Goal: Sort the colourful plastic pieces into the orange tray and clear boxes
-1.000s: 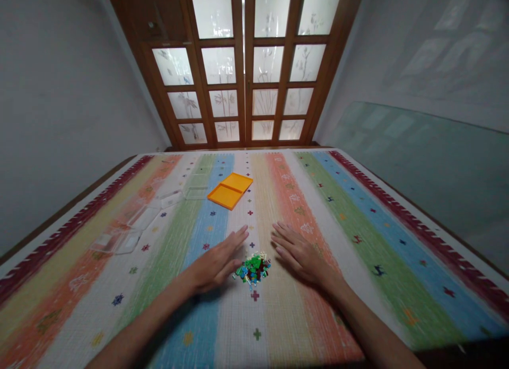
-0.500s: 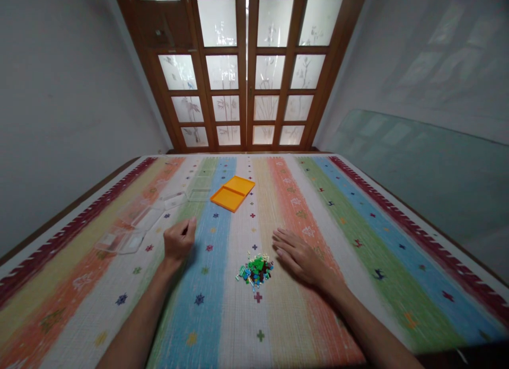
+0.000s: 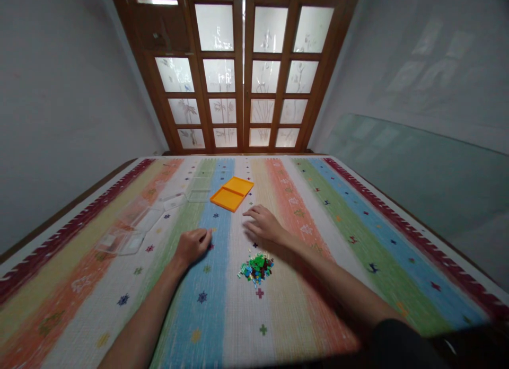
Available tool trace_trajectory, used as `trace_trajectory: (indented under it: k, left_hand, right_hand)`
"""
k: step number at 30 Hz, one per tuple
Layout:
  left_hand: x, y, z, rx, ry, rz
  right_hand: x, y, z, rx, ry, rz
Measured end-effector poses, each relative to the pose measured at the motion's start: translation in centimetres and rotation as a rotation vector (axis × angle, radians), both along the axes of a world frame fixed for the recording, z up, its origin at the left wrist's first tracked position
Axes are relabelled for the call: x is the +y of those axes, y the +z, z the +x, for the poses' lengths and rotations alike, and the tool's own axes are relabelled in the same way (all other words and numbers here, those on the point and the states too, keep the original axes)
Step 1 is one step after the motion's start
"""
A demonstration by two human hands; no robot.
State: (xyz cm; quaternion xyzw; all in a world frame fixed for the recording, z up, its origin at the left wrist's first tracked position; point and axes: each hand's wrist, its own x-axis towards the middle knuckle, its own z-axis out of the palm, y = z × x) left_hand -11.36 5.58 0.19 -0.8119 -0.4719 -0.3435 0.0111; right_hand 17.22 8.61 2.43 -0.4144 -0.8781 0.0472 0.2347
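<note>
A small heap of tiny plastic building bricks (image 3: 257, 268), in green, blue, brown and pale shades, lies on the striped tablecloth in front of me. My right hand (image 3: 263, 224) hovers just beyond the heap, fingers loosely stretched, palm down and holding nothing. Left of the heap, my left hand (image 3: 194, 245) rests on the blue stripe, its fingers curled into a loose fist with nothing visible in it. An open orange case (image 3: 228, 199), shallow and two-halved, sits farther back, a short way beyond my right fingertips.
Several clear plastic boxes stand at the left, among them an open clear box (image 3: 133, 243) near my left hand. The tablecloth (image 3: 342, 242) covers the wide table. Wooden doors (image 3: 243, 104) with frosted panes rise behind it, and a pale green panel (image 3: 417, 167) leans along the right wall.
My right hand has lifted and moved left and forward, from beside the brick heap toward the orange case. My left hand has shifted slightly right and stays curled.
</note>
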Motion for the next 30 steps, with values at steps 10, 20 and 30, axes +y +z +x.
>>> trace_trajectory:
  k: [10, 20, 30]
  left_hand:
    - [-0.1, -0.3, -0.1, 0.004, 0.016, 0.05]
    - [-0.2, -0.2, -0.2, 0.001, -0.007, 0.092]
    - [0.1, -0.6, -0.1, 0.016, -0.034, 0.156]
  right_hand:
    - [5.4, -0.1, -6.6, -0.199, -0.117, -0.044]
    - [3.8, -0.9, -1.9, -0.205, -0.08, 0.0]
    - [-0.9, -1.6, 5.0, -0.144, -0.007, 0.058]
